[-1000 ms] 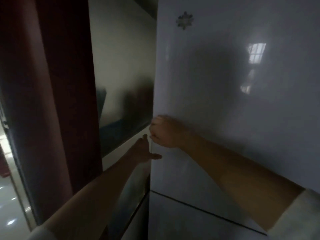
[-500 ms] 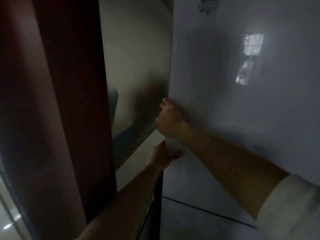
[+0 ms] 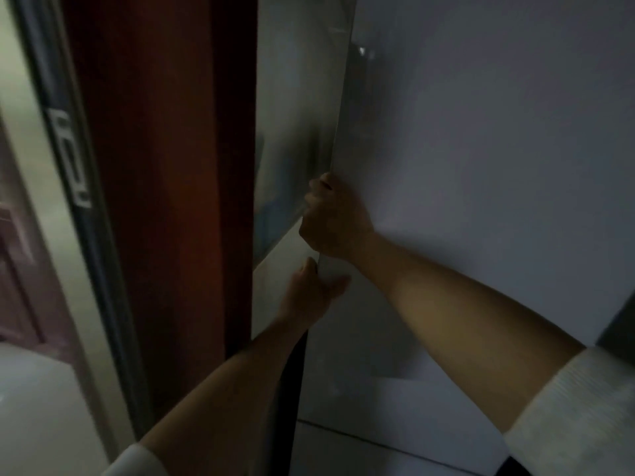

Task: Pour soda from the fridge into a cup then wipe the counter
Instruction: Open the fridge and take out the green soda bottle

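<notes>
- Domestic interior; reads as a home, at the fridge corner of a kitchen or the passage beside one; light is dim
- Tall white fridge door (image 3: 481, 166) fills the right side; glossy household finish; a seam low down marks a second lower door (image 3: 360, 455)
- Dark red-brown wooden panel (image 3: 165, 166) stands upright just left of the fridge; looks like household joinery
- Cream door frame (image 3: 86, 321) at far left; a metal latch plate (image 3: 68, 156) is set in the grey strip beside it; pale shiny floor (image 3: 34, 407) lies beyond
</notes>
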Motion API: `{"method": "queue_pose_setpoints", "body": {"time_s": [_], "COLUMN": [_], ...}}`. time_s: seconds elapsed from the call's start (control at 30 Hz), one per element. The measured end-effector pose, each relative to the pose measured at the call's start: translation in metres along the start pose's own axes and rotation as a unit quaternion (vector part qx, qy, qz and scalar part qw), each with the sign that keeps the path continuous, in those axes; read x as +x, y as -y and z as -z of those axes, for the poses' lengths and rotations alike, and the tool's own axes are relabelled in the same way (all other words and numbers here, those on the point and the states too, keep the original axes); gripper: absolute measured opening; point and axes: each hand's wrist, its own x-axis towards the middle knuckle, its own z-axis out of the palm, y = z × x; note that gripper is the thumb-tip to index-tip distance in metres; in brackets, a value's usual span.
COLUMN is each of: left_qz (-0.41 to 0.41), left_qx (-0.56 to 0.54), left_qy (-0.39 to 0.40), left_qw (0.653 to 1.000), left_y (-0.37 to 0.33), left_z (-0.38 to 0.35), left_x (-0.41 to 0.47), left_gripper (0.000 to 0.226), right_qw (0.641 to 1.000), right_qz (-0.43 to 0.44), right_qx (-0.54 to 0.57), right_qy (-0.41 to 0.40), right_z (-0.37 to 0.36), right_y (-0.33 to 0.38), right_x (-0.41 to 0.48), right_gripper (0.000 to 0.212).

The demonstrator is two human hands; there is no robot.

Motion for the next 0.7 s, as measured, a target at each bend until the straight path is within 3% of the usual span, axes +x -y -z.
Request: {"method": "queue_pose_setpoints", "body": {"time_s": [0.13, 0.2, 0.27, 0.37, 0.47, 0.7], "left_qz": [-0.042, -0.038, -0.028, -0.059, -0.055, -0.071], "left_qx": [0.033, 0.022, 0.016, 0.058, 0.023, 0.037], "left_qy": [0.039, 0.046, 0.054, 0.075, 0.116, 0.178], "left_qw": [0.998, 0.998, 0.998, 0.994, 0.991, 0.981], "left_y": [-0.011, -0.013, -0.023, -0.036, -0.049, -0.069], "left_z": [0.026, 0.037, 0.050, 0.055, 0.047, 0.034], "left_x": [-0.051, -0.079, -0.107, -0.141, -0.173, -0.223], "left_gripper": [0.038, 0.028, 0.024, 0.034, 0.044, 0.034], "right_qw": [0.998, 0.998, 0.998, 0.996, 0.995, 0.991], "right_qz": [0.006, -0.002, -0.013, -0.034, -0.070, -0.080], "right_qx": [0.036, 0.044, 0.032, 0.042, 0.035, 0.014], "right_qy": [-0.043, -0.052, -0.054, -0.069, -0.055, 0.102], "right_z": [0.043, 0.070, 0.093, 0.130, 0.166, 0.223], "right_y": [0.013, 0.018, 0.026, 0.036, 0.042, 0.070], "right_x": [-0.026, -0.039, -0.057, -0.089, -0.115, -0.152], "right_gripper": [0.030, 0.022, 0.020, 0.027, 0.026, 0.014]}}
